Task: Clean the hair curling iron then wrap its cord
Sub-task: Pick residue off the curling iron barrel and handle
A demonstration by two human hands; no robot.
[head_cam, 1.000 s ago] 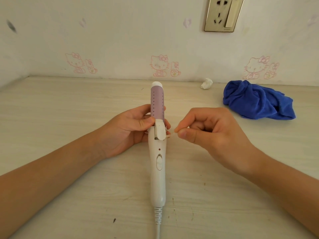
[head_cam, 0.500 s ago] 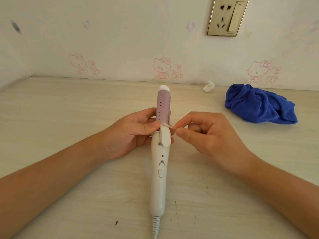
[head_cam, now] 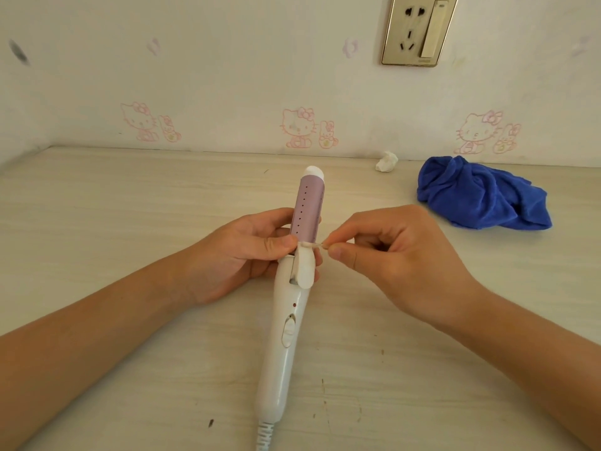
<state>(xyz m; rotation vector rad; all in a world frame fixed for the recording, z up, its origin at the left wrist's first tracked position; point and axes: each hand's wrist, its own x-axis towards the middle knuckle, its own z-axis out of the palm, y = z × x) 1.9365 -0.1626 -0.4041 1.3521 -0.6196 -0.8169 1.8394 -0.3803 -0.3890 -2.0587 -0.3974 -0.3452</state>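
Our left hand (head_cam: 240,255) grips the curling iron (head_cam: 286,353) near its clamp (head_cam: 305,268); our right hand (head_cam: 400,255) pinches a thin pale strip (head_cam: 313,245) touching the clamp. Blue cloth (head_cam: 481,200) on desk (head_cam: 130,206).

The back wall (head_cam: 227,60) is pale cream and a little worn; near its lower edge runs a row of faded pink cartoon cat stickers (head_cam: 297,126), in three groups well apart from each other; higher up there are faint flower shapes (head_cam: 351,47) and, at the far left, a dark smudge (head_cam: 20,52). A gold-coloured socket plate (head_cam: 419,30) with a rocker switch sits at the upper right of the wall. Below, a light wood-grain tabletop (head_cam: 113,222) touches the wall and meets a side wall (head_cam: 16,138) at the left corner; small dark marks (head_cam: 210,422) dot its near part; the light is soft and even.
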